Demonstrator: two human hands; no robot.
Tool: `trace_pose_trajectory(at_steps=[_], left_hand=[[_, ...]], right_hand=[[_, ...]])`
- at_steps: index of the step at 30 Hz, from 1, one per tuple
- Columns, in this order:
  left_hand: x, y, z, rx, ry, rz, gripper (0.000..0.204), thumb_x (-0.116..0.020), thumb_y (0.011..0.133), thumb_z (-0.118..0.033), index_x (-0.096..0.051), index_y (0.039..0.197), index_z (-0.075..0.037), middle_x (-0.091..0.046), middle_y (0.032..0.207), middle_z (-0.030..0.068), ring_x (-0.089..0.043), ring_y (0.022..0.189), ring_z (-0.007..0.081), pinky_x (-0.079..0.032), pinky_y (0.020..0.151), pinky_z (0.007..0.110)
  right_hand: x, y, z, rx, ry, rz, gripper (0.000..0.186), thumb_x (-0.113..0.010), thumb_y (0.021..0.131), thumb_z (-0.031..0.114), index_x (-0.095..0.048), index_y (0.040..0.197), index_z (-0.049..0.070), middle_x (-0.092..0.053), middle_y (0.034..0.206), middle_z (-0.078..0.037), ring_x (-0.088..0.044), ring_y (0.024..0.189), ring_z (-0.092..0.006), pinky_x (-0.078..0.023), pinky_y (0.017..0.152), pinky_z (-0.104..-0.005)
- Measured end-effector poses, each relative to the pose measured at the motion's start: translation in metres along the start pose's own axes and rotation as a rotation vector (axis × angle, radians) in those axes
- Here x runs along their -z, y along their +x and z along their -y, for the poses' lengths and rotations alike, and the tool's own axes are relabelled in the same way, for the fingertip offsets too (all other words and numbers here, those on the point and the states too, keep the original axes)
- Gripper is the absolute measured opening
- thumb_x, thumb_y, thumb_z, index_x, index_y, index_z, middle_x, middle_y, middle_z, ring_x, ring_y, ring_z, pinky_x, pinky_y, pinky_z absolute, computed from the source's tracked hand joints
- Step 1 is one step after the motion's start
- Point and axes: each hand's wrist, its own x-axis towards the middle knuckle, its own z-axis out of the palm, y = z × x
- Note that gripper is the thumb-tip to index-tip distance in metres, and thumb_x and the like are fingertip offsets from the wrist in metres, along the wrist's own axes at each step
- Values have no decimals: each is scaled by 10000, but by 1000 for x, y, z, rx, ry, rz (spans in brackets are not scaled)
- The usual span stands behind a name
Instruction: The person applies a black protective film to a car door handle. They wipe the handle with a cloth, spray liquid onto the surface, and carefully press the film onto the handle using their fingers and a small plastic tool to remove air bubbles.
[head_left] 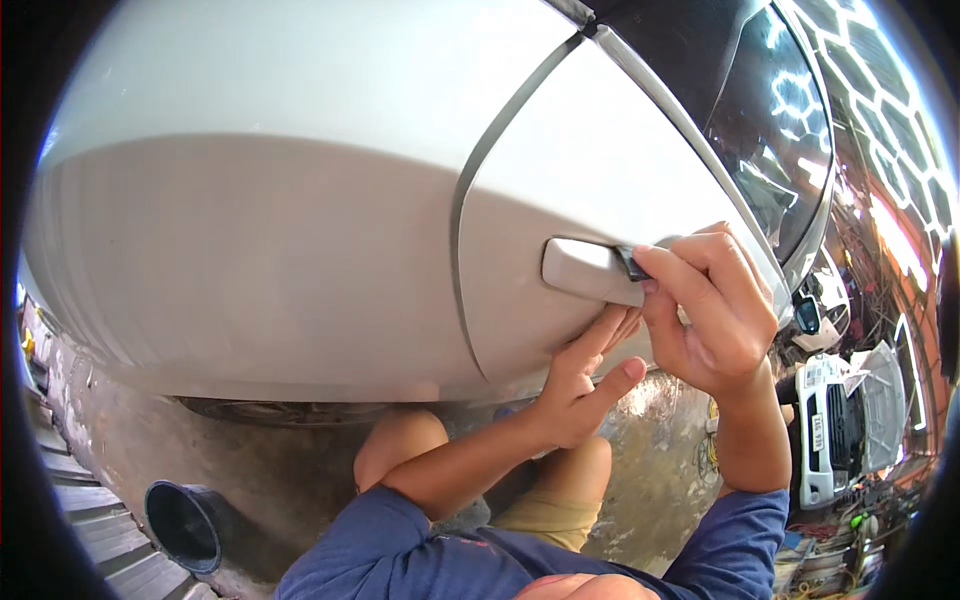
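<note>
A pale, light-coloured car door handle [580,268] sits on the car's white door [610,130]. At the handle's right part, my right hand [715,310] pinches a small dark flat piece [632,263] between thumb and fingers, and the piece touches the handle. Its exact kind is too small to make out. Just below the handle, my left hand [585,385] rests its stretched fingers against the door, thumb apart, with nothing visible in it. The fingertips are partly hidden near the handle's lower edge.
A long white body panel [250,260] fills the left, divided from the door by a curved gap. A dark bucket [185,525] stands on the concrete floor at lower left. Another white car [850,425], hood raised, is at the right beside cluttered parts and cables.
</note>
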Motion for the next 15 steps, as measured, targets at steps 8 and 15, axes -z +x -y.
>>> trace_pose_trajectory(at_steps=[8,15], left_hand=[[0,1,0,-84,112,-10,738,-579,1057,-123,-160,1615,118,-289,1668,267,-291,1555,344,-227,1266,449],[7,-7,9,364,-235,-86,762,-605,1042,-111,-157,1613,122,-286,1668,270,-286,1556,347,-224,1267,454]], right_hand=[[-3,-4,-3,-26,-18,-9,383,-701,561,-94,-714,943,-76,-570,809,-112,-589,645,-243,-494,549,-349],[-8,2,-1,61,-17,-27,401,-729,558,-65,-715,959,-64,-560,814,-101,-585,642,-224,-494,540,-339]])
